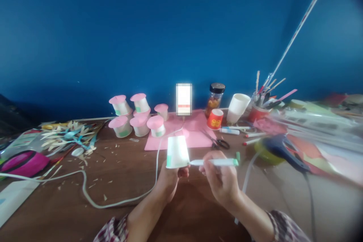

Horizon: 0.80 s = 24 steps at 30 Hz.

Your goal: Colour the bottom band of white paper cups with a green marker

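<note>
A white paper cup is upside down in my left hand, whose fingers grip it from below near its rim. One green patch shows at the cup's lower left side. My right hand is closed around a white marker with a green end. Its tip points left and is at the cup's lower right edge; whether it touches I cannot tell. Behind the cup lies a pink paper sheet. Scissors rest at the sheet's right edge.
Several cups topped with pink discs stand back left. A lidded jar, a red paper cup and white cups stand back right. A hot glue gun lies right. A white cable crosses the table, left.
</note>
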{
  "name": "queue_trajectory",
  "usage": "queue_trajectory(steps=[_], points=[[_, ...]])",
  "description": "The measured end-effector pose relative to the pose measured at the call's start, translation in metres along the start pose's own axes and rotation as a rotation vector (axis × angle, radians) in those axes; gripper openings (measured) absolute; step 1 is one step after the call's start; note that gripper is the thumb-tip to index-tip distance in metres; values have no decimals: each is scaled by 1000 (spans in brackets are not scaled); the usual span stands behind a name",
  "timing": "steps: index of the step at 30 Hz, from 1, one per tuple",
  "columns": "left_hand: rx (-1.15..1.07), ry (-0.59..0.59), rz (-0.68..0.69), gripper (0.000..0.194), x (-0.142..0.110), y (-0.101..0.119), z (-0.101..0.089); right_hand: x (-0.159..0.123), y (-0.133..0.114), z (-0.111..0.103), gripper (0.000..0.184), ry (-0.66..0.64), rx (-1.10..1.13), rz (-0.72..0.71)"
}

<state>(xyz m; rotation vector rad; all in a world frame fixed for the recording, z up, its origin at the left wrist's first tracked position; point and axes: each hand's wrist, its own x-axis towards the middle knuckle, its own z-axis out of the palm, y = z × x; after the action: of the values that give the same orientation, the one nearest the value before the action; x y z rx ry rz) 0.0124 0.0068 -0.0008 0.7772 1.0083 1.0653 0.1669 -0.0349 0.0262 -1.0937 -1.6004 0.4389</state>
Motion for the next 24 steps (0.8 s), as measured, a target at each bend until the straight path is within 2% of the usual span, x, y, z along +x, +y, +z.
queue_trajectory(steps=[11, 17, 24], points=[[0, -32, 1, 17, -3, 1, 2, -1, 1, 0, 8, 33, 73, 32], [-65, -3, -40, 10, -2, 5, 2, -2, -1, 0, 7, 101, 143, 21], [-74, -28, -79, 10, -3, 10, 1, -5, 0, 1, 9, 51, 125, -12]])
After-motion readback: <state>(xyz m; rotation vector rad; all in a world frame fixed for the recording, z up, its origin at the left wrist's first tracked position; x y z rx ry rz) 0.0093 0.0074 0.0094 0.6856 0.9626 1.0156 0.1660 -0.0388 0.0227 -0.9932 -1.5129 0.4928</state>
